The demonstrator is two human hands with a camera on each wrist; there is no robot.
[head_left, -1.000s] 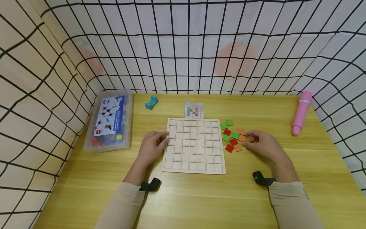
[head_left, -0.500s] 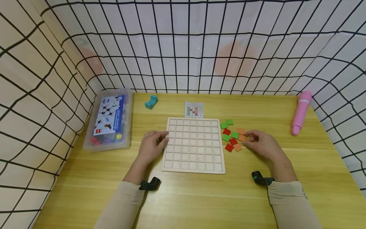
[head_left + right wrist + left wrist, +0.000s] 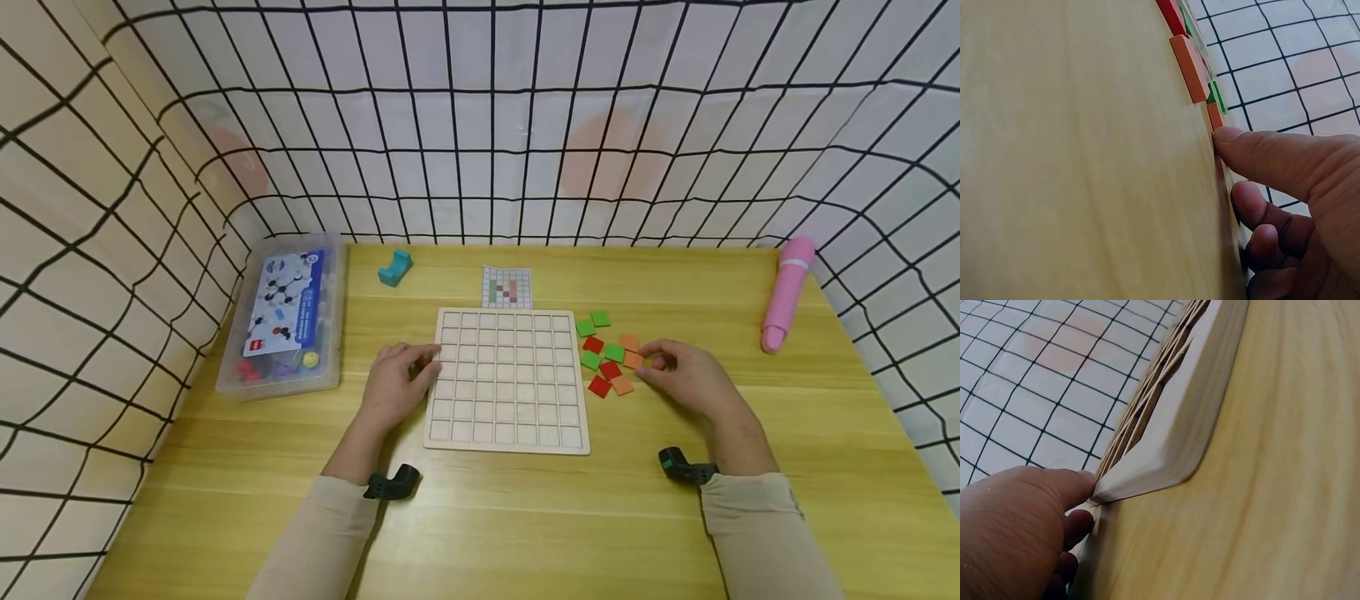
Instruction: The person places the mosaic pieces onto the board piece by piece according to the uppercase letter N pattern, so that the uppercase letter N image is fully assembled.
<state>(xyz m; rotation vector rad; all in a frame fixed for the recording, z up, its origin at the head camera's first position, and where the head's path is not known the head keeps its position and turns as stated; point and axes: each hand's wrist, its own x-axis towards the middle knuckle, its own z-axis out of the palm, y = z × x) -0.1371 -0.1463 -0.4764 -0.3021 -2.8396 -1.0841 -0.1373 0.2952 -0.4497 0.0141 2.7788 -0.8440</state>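
A pale wooden grid board [image 3: 506, 379] lies flat on the table, its square cells bare. At its left edge rests my left hand [image 3: 395, 385], thumb and index fingertips right at the rim. The left wrist view shows the thumb [image 3: 1075, 486] against the corner of the board's side [image 3: 1166, 440]. Right of the board lie several small square tiles: green [image 3: 601, 318], red [image 3: 599, 386] and orange [image 3: 622, 385]. My right hand [image 3: 690, 379] rests beside them with loosely bent fingers, its thumb [image 3: 1235, 140] at the edge of an orange tile [image 3: 1214, 116].
Behind the board is a small printed pattern card [image 3: 507, 287]. A teal curved block [image 3: 395, 267] and a clear lidded plastic box [image 3: 281, 317] are at the left. A pink marker-shaped object [image 3: 789, 293] lies far right. Black wire mesh [image 3: 492, 150] borders the table.
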